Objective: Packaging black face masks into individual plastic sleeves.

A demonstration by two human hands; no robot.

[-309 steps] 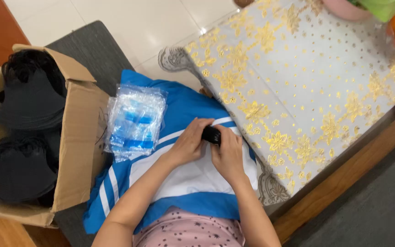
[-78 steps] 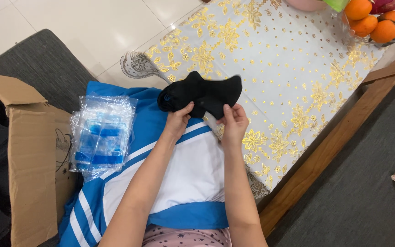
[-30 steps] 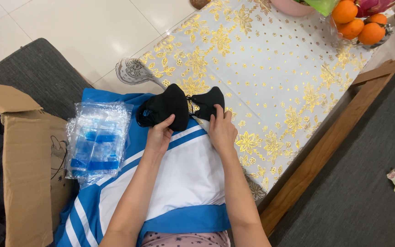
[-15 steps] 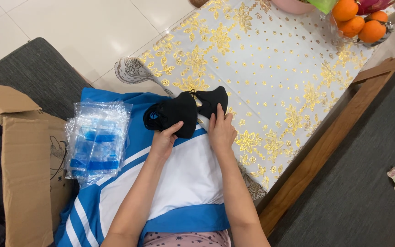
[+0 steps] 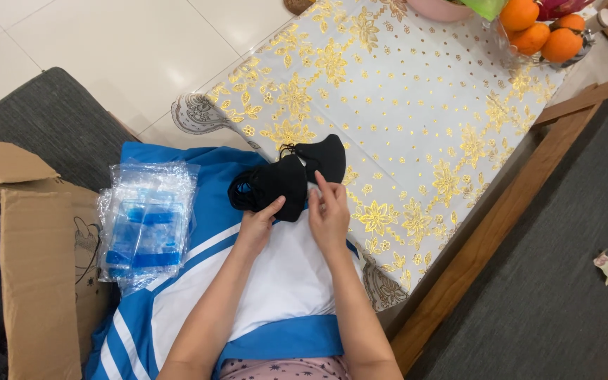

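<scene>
Head view: our forearms run off the bottom edge, elbows cut off. Left hand (image 5: 256,226) pinches the near edge of a black cloth face mask (image 5: 270,186), thumb on top, fingers hidden beneath. Right hand (image 5: 329,218) is loosely open, fingertips touching the mask. It lies on the blue-and-white cloth (image 5: 276,281), overlapping the gold-flowered white tablecloth (image 5: 402,105). Far oranges (image 5: 540,32) partly cropped.

Left hand (image 5: 256,226) pinching; right hand (image 5: 327,211) fingers extended, close together.
</scene>
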